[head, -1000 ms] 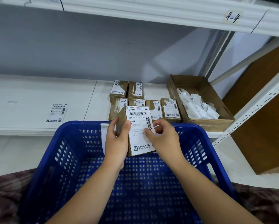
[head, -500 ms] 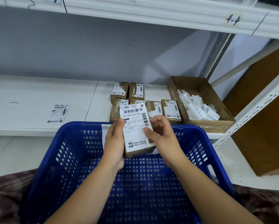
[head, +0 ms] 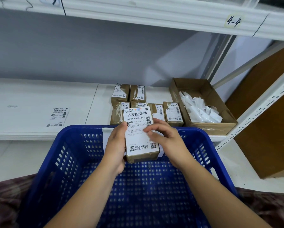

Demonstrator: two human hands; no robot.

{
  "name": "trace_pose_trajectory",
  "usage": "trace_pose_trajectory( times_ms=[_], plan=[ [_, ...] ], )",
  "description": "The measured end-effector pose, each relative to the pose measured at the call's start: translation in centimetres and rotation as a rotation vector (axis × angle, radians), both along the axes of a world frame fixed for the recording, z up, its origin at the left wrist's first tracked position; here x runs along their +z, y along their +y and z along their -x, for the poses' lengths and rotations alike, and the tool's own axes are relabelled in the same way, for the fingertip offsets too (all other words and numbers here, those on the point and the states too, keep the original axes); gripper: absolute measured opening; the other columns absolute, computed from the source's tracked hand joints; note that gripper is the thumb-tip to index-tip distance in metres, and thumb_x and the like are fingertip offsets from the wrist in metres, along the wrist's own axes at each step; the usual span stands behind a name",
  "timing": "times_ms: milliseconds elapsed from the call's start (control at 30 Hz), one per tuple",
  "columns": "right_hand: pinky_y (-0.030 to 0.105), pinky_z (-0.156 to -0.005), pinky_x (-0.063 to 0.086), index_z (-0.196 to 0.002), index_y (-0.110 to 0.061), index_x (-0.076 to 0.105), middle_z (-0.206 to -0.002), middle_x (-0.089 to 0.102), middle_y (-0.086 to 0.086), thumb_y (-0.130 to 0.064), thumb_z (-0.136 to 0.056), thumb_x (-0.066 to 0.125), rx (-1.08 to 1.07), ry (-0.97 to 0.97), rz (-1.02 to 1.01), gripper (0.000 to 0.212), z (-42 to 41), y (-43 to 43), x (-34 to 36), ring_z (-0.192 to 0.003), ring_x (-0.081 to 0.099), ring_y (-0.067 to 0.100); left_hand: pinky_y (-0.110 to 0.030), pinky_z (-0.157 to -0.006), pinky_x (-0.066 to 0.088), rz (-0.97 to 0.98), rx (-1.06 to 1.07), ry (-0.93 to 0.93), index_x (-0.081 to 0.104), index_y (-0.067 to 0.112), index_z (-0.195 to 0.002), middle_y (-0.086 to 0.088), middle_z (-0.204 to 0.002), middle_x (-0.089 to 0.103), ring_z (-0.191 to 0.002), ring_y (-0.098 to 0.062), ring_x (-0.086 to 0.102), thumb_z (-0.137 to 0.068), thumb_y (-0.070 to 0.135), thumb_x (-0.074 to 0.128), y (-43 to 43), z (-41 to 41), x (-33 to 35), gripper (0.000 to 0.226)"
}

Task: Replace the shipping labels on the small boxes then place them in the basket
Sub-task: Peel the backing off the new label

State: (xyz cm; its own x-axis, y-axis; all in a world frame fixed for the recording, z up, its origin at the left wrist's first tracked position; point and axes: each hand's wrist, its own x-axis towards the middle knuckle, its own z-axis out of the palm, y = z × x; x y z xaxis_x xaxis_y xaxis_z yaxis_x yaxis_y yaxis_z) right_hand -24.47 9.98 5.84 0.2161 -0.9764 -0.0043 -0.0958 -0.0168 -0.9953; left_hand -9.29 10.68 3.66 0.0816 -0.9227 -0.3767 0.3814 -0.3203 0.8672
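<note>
small box (head: 142, 134) | brown cardboard, white label | left hand (head: 115, 149) grip

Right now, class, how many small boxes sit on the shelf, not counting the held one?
6: two at the back, four in front. More may hide behind the held box.

Basket (head: 75, 145): deep blue, walls and floor pierced by regular grid of small slots. Held box (head: 142, 157): brown cardboard, top face covered by white label (head: 140, 129) with black barcodes, black text (small blue-and-orange logo at top). Boxes on shelf (head: 172, 112): same brown, white labels with black print. Open carton (head: 212, 127): brown, holding white paper scraps (head: 202, 111). Shelf (head: 31, 99): white. Loose label (head: 58, 116): white, black print. Cloth (head: 4, 203) at bottom: dark maroon, mottled pattern.
</note>
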Motion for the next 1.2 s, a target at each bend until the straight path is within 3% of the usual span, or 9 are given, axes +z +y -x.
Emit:
trace_pose_trajectory(
  times_ms=[133, 300, 433, 533, 633, 800, 900, 1033, 1200],
  plan=[
    [0.017, -0.090, 0.050, -0.102, -0.035, 0.071, -0.138, 0.048, -0.004, -0.009, -0.092, 0.063, -0.007, -0.014, 0.015, 0.029, 0.2, -0.2, 0.4, -0.128, 0.047, 0.007, -0.050, -0.089, 0.053, 0.003, -0.046, -0.014, 0.061, 0.028, -0.117, -0.003, -0.104, 0.073, -0.094, -0.025, 0.070, -0.096, 0.048, 0.041, -0.2, 0.0, 0.4, 0.035],
    [0.039, -0.093, 0.055, -0.114, -0.047, 0.063, -0.137, 0.053, 0.003, -0.022, -0.088, 0.066, -0.029, -0.049, -0.030, 0.036, 0.6, -0.8, -0.3, -0.122, 0.056, 0.022, -0.050, -0.091, 0.051, 0.002, -0.118, -0.050, 0.060, 0.027, -0.118, -0.003, -0.105, 0.072, -0.096, -0.024, 0.069, -0.096, 0.049, 0.042, 0.1, 0.5, 0.0, 0.036],
    [0.037, -0.084, 0.058, -0.115, -0.056, 0.054, -0.136, 0.055, 0.000, -0.016, -0.094, 0.061, 0.031, -0.060, -0.071, 0.046, 1.0, -0.7, -0.3, -0.115, 0.062, 0.021, -0.051, -0.091, 0.051, 0.021, -0.137, -0.084, 0.059, 0.027, -0.120, -0.003, -0.106, 0.072, -0.098, -0.024, 0.069, -0.096, 0.047, 0.044, 0.4, 0.7, -0.3, 0.035],
    [0.037, -0.087, 0.058, -0.130, -0.062, 0.030, -0.130, 0.058, -0.013, -0.015, -0.093, 0.063, 0.063, -0.039, -0.103, 0.068, 1.1, -0.7, -0.2, -0.110, 0.066, 0.014, -0.052, -0.088, 0.052, 0.056, -0.108, -0.097, 0.054, 0.027, -0.123, -0.003, -0.106, 0.071, -0.096, -0.023, 0.069, -0.093, 0.046, 0.048, 0.4, 0.9, -0.3, 0.036],
    [0.045, -0.097, 0.053, -0.147, -0.053, 0.006, -0.133, 0.059, -0.006, -0.020, -0.089, 0.069, 0.036, -0.117, -0.222, 0.092, 1.4, -1.1, -0.9, -0.110, 0.067, 0.016, -0.050, -0.088, 0.053, 0.051, -0.053, -0.074, 0.050, 0.031, -0.114, -0.003, -0.102, 0.071, -0.095, -0.022, 0.068, -0.093, 0.044, 0.049, 0.5, 1.4, -0.2, 0.024],
    [0.041, -0.098, 0.052, -0.143, -0.035, 0.035, -0.120, 0.069, -0.008, -0.030, -0.086, 0.072, 0.134, -0.083, -0.307, 0.068, 1.4, -0.8, -1.0, -0.109, 0.067, 0.014, -0.052, -0.089, 0.052, 0.061, -0.077, -0.092, 0.044, 0.037, -0.125, 0.000, -0.104, 0.070, -0.093, -0.022, 0.068, -0.094, 0.041, 0.048, 0.4, 0.8, 0.5, 0.031],
    [0.049, -0.104, 0.046, -0.148, -0.036, 0.029, -0.126, 0.067, -0.005, -0.031, -0.080, 0.072, 0.207, -0.086, -0.325, 0.080, 1.1, -0.6, -1.3, -0.113, 0.066, 0.019, -0.049, -0.089, 0.052, 0.092, -0.156, -0.129, 0.046, 0.034, -0.126, 0.000, -0.100, 0.073, -0.092, -0.022, 0.070, -0.088, 0.041, 0.058, 0.1, -0.1, 1.0, 0.041],
    [0.048, -0.103, 0.047, -0.152, -0.036, 0.020, -0.129, 0.065, -0.004, -0.027, -0.079, 0.072, 0.246, -0.064, -0.322, 0.090, 0.5, -0.4, -1.7, -0.114, 0.065, 0.019, -0.054, -0.092, 0.049, 0.058, -0.157, -0.113, 0.057, 0.023, -0.119, -0.007, -0.103, 0.073, -0.095, -0.028, 0.069, -0.076, 0.041, 0.067, 0.1, -0.6, 1.2, 0.048],
    [0.045, -0.099, 0.051, -0.150, -0.038, 0.024, -0.125, 0.068, -0.003, -0.020, -0.084, 0.073, 0.255, -0.035, -0.328, 0.084, 0.3, -0.1, -2.0, -0.110, 0.067, 0.020, -0.051, -0.090, 0.051, -0.088, -0.120, -0.103, 0.069, 0.017, -0.106, -0.011, -0.096, 0.073, -0.089, -0.031, 0.070, -0.092, 0.058, 0.043, 0.0, -0.6, 1.2, 0.051]
  ],
)
